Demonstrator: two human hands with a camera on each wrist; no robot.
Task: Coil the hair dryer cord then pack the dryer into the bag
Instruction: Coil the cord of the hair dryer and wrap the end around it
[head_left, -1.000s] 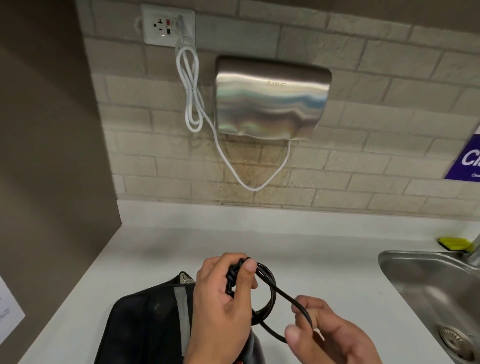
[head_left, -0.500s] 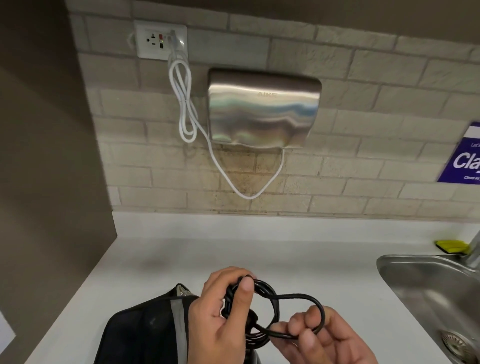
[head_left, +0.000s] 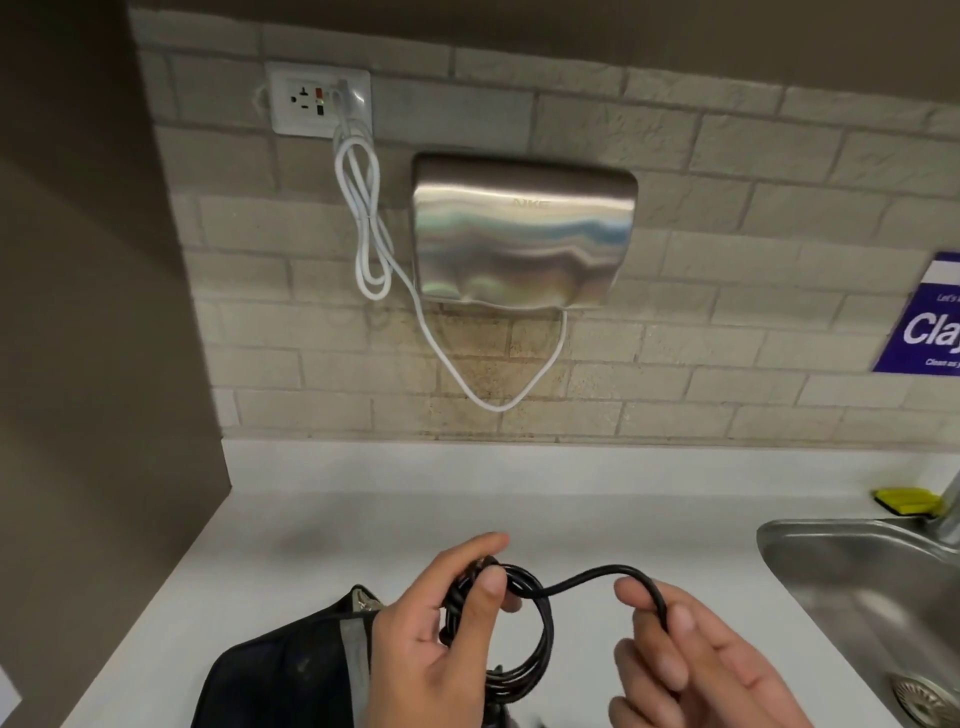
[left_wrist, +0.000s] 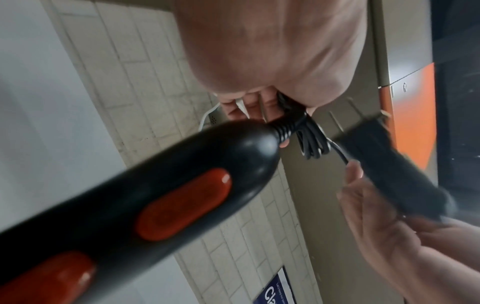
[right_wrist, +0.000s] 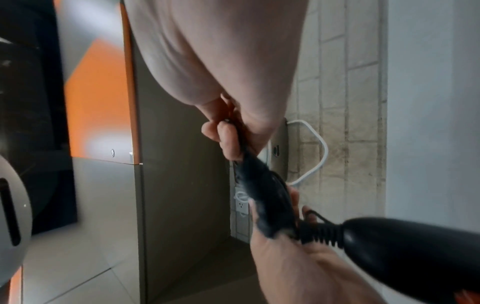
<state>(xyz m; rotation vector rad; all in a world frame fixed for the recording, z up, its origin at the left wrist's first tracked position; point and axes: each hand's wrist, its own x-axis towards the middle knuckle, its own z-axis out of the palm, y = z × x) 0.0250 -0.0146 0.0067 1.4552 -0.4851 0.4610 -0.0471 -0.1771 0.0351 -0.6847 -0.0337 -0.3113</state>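
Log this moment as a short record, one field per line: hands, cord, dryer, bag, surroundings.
left hand: grips the coiled loops of the cord
right hand: pinches the free length of the cord, held out from the coil
cord: black, partly coiled, one strand arching between the hands
hair dryer: black handle with red switches, hanging by the cord end below the left hand
bag: black, on the counter, under the left hand
surroundings: sink at right; wall hand dryer above

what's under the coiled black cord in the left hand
Under the coiled cord, the head view shows the black bag on the white counter. The left hand hides the bag's right side, so its contents cannot be seen.
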